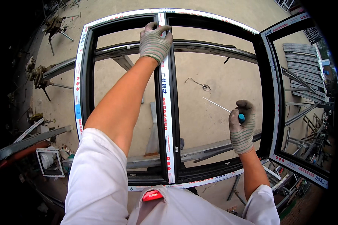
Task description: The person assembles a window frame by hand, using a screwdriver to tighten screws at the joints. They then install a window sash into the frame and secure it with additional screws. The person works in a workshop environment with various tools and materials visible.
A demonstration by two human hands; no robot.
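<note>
A black window frame point(79, 75) with printed white protective film lies in front of me, split by an upright mullion point(165, 101). My left hand point(154, 45), in a striped knit glove, is at the mullion's far end. Its fingers are bent in at the right edge of the mullion, around a small spot whose contents I cannot make out. My right hand point(242, 129), gloved too, is closed around a screwdriver point(217, 104) with a blue handle and a long thin shaft. It hovers over the right opening, the tip pointing left and away, apart from the frame.
A hinged sash point(276, 78) stands swung out at the right. Metal support rails point(210, 148) run beneath the frame. Clamp stands point(54, 26) are at the left, stacked profiles point(304, 71) at the far right. A small wire-like piece point(205, 87) lies on the floor.
</note>
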